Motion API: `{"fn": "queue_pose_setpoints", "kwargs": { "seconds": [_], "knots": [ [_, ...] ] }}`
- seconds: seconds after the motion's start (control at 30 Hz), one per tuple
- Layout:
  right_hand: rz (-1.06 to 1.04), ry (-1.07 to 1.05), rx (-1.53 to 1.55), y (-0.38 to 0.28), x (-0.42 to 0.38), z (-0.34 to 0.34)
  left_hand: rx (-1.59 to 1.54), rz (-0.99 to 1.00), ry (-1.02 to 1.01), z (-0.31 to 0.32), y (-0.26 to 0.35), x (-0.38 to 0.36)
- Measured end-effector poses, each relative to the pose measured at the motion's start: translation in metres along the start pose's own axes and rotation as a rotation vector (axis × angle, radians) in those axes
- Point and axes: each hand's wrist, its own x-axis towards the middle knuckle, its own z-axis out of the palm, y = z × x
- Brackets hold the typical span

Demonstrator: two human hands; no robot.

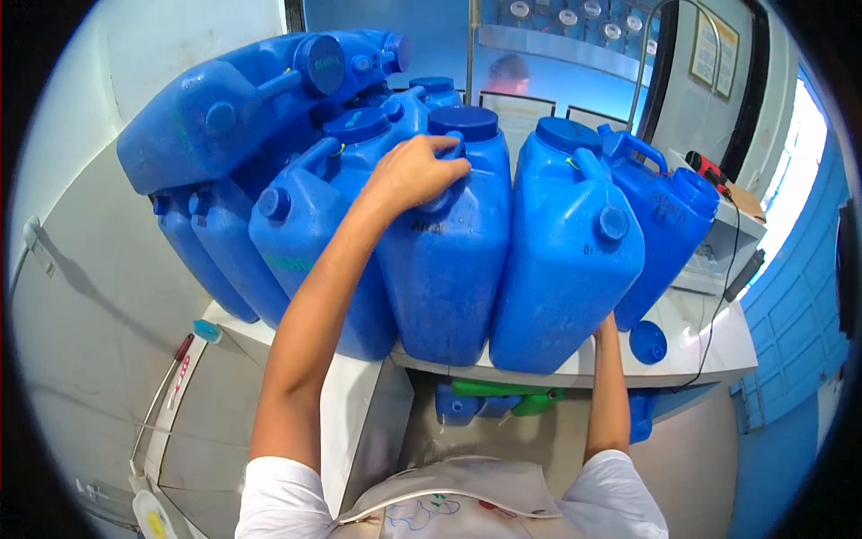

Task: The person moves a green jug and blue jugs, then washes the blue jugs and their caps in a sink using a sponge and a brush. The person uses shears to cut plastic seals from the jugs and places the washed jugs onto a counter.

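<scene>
Several blue jerrycans stand close together on the white counter (727,346). My left hand (417,175) has its fingers wrapped round the top handle of the middle jerrycan (444,278), which has a dark blue cap. Right of it stands another capped jerrycan (566,269), upright and close beside. My right forearm reaches up to the lower right side of that jerrycan, and the hand is hidden behind it. Farther right is an uncapped jerrycan (660,211) with its mouth open. A loose blue cap (647,342) lies on the counter near its base.
More jerrycans are at the left, one lying on top (215,108) of others. A red and black tool (708,169) with a black cable is at the right. Blue and green containers (537,402) sit under the counter. Beyond the glass, a person's head (510,74) shows.
</scene>
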Motion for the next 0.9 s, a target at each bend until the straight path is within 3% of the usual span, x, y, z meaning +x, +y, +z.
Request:
{"fn": "queue_pose_setpoints", "kwargs": {
  "seconds": [0.07,0.13,0.17,0.2,0.23,0.27,0.3,0.33,0.37,0.47,0.67,0.77,0.83,0.87,0.9],
  "knots": [
    [-0.124,-0.010,-0.210,-0.023,0.007,0.000,-0.048,0.001,0.015,-0.001,-0.003,-0.004],
    [-0.643,-0.024,-0.908,-0.115,-0.010,0.050,-0.020,0.012,0.017,-0.002,-0.003,-0.009],
    [-0.780,0.080,-0.955,-0.151,-0.018,0.079,0.021,-0.009,0.072,0.000,0.002,-0.013],
    [-0.581,0.004,-0.735,-0.191,-0.055,0.127,0.071,0.036,0.167,0.002,0.004,-0.018],
    [-0.520,-0.104,-0.715,-0.218,-0.076,0.163,0.122,0.079,0.260,0.004,0.006,-0.025],
    [-0.356,-0.152,-0.809,-0.238,-0.105,0.200,0.121,0.075,0.254,0.008,0.007,-0.035],
    [-0.351,-0.152,-0.810,-0.235,-0.102,0.215,0.167,0.217,0.430,0.014,0.006,-0.047],
    [-0.357,-0.160,-1.062,-0.231,-0.097,0.226,0.212,0.364,0.608,0.019,0.008,-0.060],
    [-0.363,-0.165,-1.314,-0.230,-0.095,0.231,0.209,0.367,0.610,0.024,0.012,-0.076],
    [-0.198,-0.149,-1.081,-0.234,-0.110,0.229,0.349,0.528,0.511,0.036,0.016,-0.133],
    [-0.438,-0.075,-0.936,-0.249,-0.227,0.208,0.154,0.465,0.305,0.051,0.022,-0.228],
    [-0.383,-0.133,-0.842,-0.270,-0.295,0.203,-0.614,-0.014,0.057,0.081,0.028,-0.286],
    [-0.443,-0.107,-0.903,-0.275,-0.339,0.202,-1.089,-0.505,-0.229,0.098,0.025,-0.315],
    [-0.462,-0.135,-0.877,-0.276,-0.356,0.198,-1.152,-0.819,-0.299,0.116,0.015,-0.330],
    [-0.484,-0.166,-0.848,-0.275,-0.370,0.195,-1.151,-0.824,-0.298,0.121,0.012,-0.348]
  ]
}}
